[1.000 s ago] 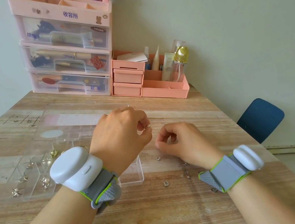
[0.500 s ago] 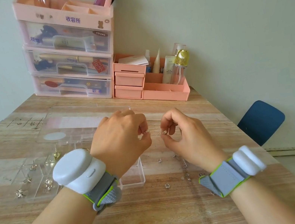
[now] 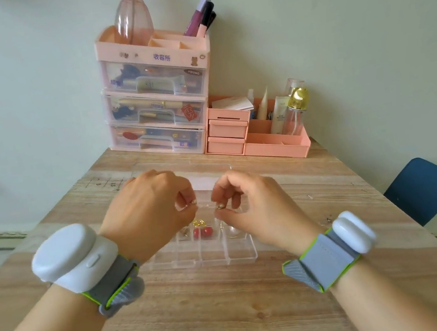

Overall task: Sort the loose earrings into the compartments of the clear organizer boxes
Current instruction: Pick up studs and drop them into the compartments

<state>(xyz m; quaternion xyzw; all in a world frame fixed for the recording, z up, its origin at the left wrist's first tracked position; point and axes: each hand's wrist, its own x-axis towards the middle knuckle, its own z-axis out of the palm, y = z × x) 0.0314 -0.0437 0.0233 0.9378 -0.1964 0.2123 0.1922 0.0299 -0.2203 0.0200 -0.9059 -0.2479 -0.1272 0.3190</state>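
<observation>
With each hand, left hand [image 3: 146, 210] and right hand [image 3: 250, 203], pinching a small earring [image 3: 220, 206] above the organizer box [image 3: 242, 257], we should lower slowly over one empty compartment.

- Soft, even daylight fills the scene — bright, with no harsh glare on the pale green wall [image 3: 330, 14].
- Shadows are faint and diffuse; a weak one lies on the light wooden desk [image 3: 208, 313] under the wrists.
- Wide-angle distortion bends the desk's edges and stretches the forearms at the bottom corners.
- The far left edge is smeared with blur.
- The clear plastic compartment box [image 3: 213, 256] shows mild sheen — its walls are hard to trace.
</observation>
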